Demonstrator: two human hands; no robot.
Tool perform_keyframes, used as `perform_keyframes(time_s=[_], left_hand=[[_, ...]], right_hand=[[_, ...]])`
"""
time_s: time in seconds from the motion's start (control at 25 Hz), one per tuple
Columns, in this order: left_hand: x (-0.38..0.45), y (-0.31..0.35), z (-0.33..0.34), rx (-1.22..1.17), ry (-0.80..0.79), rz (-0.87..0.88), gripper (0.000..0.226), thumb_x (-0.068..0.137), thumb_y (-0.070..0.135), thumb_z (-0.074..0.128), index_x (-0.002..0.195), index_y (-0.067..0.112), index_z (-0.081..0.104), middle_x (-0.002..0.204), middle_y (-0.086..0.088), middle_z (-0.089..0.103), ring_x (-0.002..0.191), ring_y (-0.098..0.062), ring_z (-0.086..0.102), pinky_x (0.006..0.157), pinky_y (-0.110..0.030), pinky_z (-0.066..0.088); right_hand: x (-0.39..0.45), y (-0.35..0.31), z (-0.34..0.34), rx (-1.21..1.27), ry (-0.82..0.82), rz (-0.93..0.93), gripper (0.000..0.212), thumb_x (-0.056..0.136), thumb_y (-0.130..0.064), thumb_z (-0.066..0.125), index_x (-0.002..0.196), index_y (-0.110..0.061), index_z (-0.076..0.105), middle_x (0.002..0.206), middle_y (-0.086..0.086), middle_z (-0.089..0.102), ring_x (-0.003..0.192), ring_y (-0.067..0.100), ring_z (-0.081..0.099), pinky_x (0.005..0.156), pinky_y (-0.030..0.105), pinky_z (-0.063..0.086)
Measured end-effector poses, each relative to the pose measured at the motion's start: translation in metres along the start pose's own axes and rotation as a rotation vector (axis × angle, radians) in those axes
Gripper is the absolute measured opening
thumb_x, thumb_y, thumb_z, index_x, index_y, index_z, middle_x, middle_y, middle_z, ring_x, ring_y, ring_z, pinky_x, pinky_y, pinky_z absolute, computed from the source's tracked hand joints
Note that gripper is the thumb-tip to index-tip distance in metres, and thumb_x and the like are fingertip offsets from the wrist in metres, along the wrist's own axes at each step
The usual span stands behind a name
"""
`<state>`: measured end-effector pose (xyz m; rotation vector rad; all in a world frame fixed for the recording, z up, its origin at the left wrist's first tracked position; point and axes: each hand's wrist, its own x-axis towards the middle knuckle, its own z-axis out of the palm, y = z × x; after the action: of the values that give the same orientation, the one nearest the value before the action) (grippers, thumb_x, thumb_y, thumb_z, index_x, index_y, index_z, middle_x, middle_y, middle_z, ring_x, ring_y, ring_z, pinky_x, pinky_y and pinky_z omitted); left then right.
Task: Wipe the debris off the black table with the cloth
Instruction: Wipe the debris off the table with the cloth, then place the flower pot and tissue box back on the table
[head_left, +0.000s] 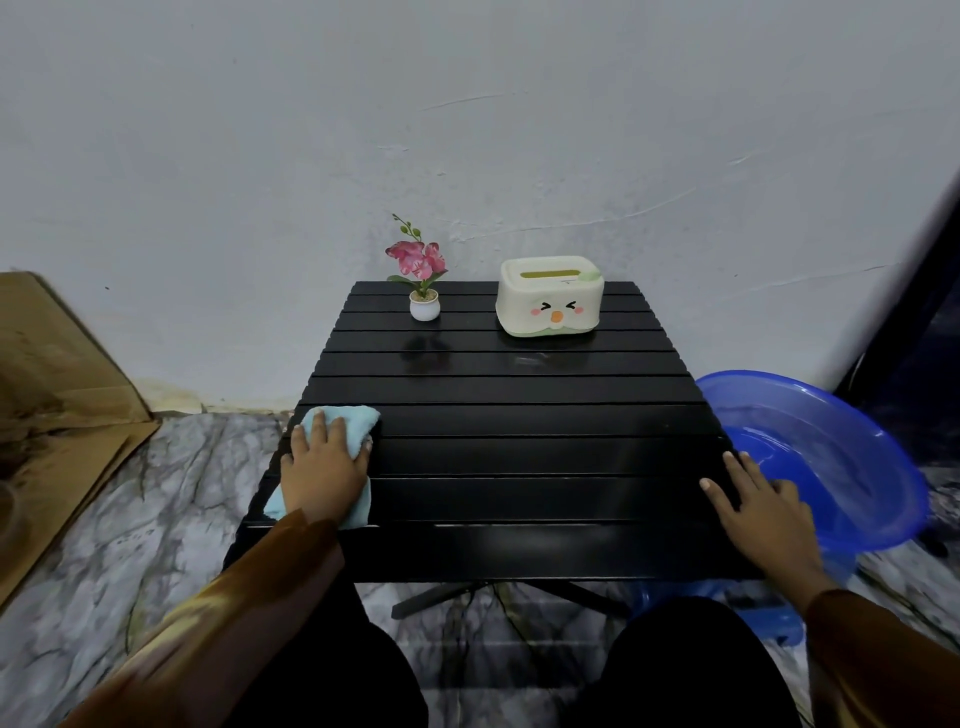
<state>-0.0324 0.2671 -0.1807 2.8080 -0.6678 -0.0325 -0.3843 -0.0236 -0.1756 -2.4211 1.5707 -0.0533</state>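
Nearest: two knees in black trousers, brown sleeves coming in from both sides. Person sits at a low black slatted desk (519, 467) on a marble-pattern floor (156, 519).

L hand (324, 467) lies flat, palm down, fingers spread, pressing on a light blue cloth (353, 423) at the desk's near-left corner area, close to the left edge. Not clenched, just pushing down on it; cloth sticks out beyond the fingertips and below the wrist too.

R hand (753, 512) rests open on the near-right edge of the desk, fingers splayed, grasping nothing.

Just beside that hand, off the desk to the right, a blue plastic basin (841, 467) w/ water in it. Left side, brown cardboard (62, 389) leaning by the wall.

Debris on the slats: can't make out any, surface too dark and glossy.

Far end of desk: small white pot w/ pink flower (422, 280) at left, cream tissue box w/ cartoon face (549, 297) at right, well apart. Behind them a pale wall (467, 130).
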Motion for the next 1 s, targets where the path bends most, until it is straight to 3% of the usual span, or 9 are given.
perform_keyframes(time_s=[0.12, 0.28, 0.52, 0.72, 1.0], left_hand=[[0.008, 0.002, -0.007, 0.049, 0.053, 0.011, 0.057, 0.086, 0.053, 0.049, 0.129, 0.015, 0.051, 0.147, -0.011, 0.042, 0.135, -0.034, 0.035, 0.109, -0.051, 0.027], [0.037, 0.009, -0.03, -0.043, 0.132, 0.009, 0.055, 0.087, 0.053, 0.048, 0.127, 0.015, 0.054, 0.135, -0.01, 0.054, 0.127, -0.032, 0.045, 0.107, -0.048, 0.028], [0.105, 0.014, -0.048, -0.124, 0.138, -0.002, 0.049, 0.091, 0.042, 0.047, 0.13, 0.012, 0.052, 0.132, -0.013, 0.056, 0.122, -0.034, 0.049, 0.104, -0.046, 0.032], [0.161, 0.004, -0.033, -0.111, 0.1, 0.004, 0.054, 0.092, 0.045, 0.045, 0.134, 0.011, 0.047, 0.137, -0.014, 0.051, 0.126, -0.035, 0.045, 0.104, -0.046, 0.034], [0.204, -0.032, 0.013, -0.205, -0.102, -0.151, 0.075, 0.09, 0.057, 0.04, 0.146, 0.009, 0.024, 0.15, -0.018, 0.034, 0.136, -0.038, 0.033, 0.111, -0.048, 0.031]], right_hand=[[0.008, -0.015, -0.011, 0.039, 0.161, -0.058, 0.052, 0.091, -0.045, 0.047, 0.134, -0.016, 0.047, 0.146, 0.007, 0.044, 0.132, 0.035, 0.035, 0.105, 0.051, 0.032], [0.029, -0.085, -0.02, 0.219, 0.266, -0.216, 0.034, 0.089, -0.029, 0.057, 0.117, -0.011, 0.059, 0.124, 0.014, 0.06, 0.118, 0.034, 0.049, 0.097, 0.047, 0.041], [0.07, -0.235, 0.003, 0.458, 0.03, -0.43, 0.032, 0.086, -0.024, 0.063, 0.115, -0.013, 0.061, 0.121, 0.008, 0.06, 0.114, 0.026, 0.055, 0.092, 0.039, 0.048], [0.114, -0.336, 0.022, 0.549, -0.129, -0.472, 0.042, 0.081, -0.023, 0.07, 0.119, -0.008, 0.057, 0.123, 0.01, 0.059, 0.111, 0.022, 0.056, 0.093, 0.032, 0.045], [0.187, -0.41, 0.06, 0.569, -0.109, -0.369, 0.065, 0.068, -0.028, 0.081, 0.121, -0.005, 0.051, 0.127, 0.015, 0.056, 0.12, 0.031, 0.05, 0.098, 0.042, 0.044]])
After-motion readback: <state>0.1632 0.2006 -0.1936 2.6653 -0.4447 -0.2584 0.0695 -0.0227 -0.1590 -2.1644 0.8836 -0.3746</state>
